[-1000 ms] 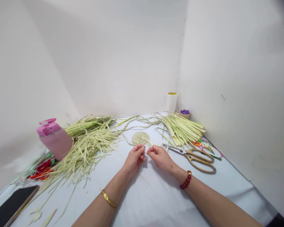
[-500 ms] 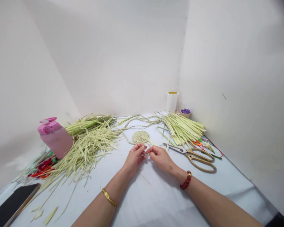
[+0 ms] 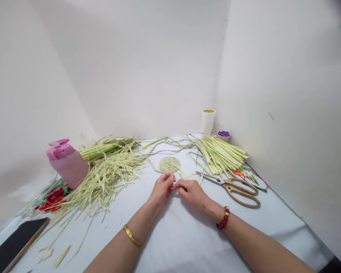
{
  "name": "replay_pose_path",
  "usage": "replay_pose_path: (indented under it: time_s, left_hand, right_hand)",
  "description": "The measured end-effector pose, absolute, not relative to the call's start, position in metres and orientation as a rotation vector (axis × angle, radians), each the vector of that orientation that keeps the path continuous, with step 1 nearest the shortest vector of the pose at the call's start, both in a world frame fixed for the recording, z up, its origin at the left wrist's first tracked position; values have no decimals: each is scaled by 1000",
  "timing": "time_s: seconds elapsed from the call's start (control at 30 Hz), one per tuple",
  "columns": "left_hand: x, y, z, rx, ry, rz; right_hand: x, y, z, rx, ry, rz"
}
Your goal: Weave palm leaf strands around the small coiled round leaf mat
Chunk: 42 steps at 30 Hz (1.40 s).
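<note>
My left hand is closed in a pinch in the middle of the table, thumb against fingertips. Beside it, my right hand has its fingers curled and its fingertips meeting those of the left. Whatever they pinch is too thin and too covered to make out. Just beyond the hands lies a flat round coil of braided straw, pale green. Loose pale straw strips stretch between the coil and my right hand. To the right of that hand, large scissors with bronze-coloured handles lie with their blades pointing left.
Shredded straw is heaped at left, by a pink bottle and a phone. A bundle of flat green strips lies at right. Behind stand a white cup and a small bowl of purple pieces. Walls enclose the table.
My right hand has rolled over, its knuckles now higher and its fingers more curled under. The left hand stays nearly in place. The view has shifted very slightly.
</note>
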State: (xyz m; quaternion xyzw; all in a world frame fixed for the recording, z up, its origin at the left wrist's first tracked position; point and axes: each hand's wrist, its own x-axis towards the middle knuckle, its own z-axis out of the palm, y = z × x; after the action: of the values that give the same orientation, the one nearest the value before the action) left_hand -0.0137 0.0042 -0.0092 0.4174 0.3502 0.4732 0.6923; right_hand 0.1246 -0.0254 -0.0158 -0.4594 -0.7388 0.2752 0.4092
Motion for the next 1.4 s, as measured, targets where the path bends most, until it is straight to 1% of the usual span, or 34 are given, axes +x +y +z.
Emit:
replay_pose_path:
  time_s: [0.3, 0.4, 0.5, 0.57, 0.7, 0.83, 0.93, 1.03, 1.13, 1.3, 1.4]
  left_hand:
    - [-17, 7, -9, 928, 750, 1013]
    - [-17, 8, -6, 887, 756, 1009]
    - [-17, 7, -3, 894, 793, 996]
    - [-16, 7, -1, 936, 827, 971]
    - [-17, 7, -2, 1047, 869, 908]
    - [-18, 8, -3, 1136, 873, 872]
    - [-18, 8, -3, 1162, 867, 918]
    - [-19, 9, -3, 1165, 833, 980]
    - [-20, 10, -4, 1161, 833, 982]
    - [-20, 8, -1, 1242, 878, 858]
    - [-20, 6, 3, 1276, 879, 888]
  right_hand:
    - [119, -30, -17, -1216, -1883, 636]
    - [121, -30, -12, -1223, -1885, 514]
    - [126, -28, -7, -1236, -1722, 309]
    - [129, -24, -4, -1209, -1672, 274]
    - [138, -18, 1, -1221, -1671, 472]
    - [145, -18, 7, -1188, -1521, 555]
    - [142, -19, 5, -1097, -1541, 766]
    - [138, -18, 0, -1125, -1568, 926]
    - [139, -18, 1, -1166, -1550, 875]
    - [143, -17, 7, -1180, -1498, 777]
    - [142, -18, 6, -1180, -1488, 773]
